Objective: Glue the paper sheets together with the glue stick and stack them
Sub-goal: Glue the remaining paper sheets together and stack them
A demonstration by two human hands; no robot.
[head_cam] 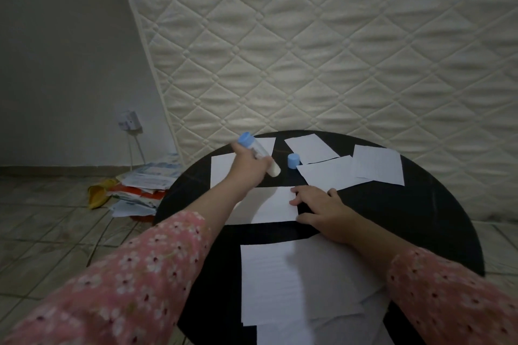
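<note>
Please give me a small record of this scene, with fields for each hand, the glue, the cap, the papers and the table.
left hand: left hand grips the glue stick, raised over the table
glue stick: uncapped, pale tip toward the papers
cap: blue cap stands on the table, apart from the stick
right hand: right hand rests on the middle sheet, fingers spread
other sheets: far sheets; near stack
table: round black table

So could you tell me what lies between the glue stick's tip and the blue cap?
Only bare black table separates the glue stick from the cap, as the head view shows.
</note>
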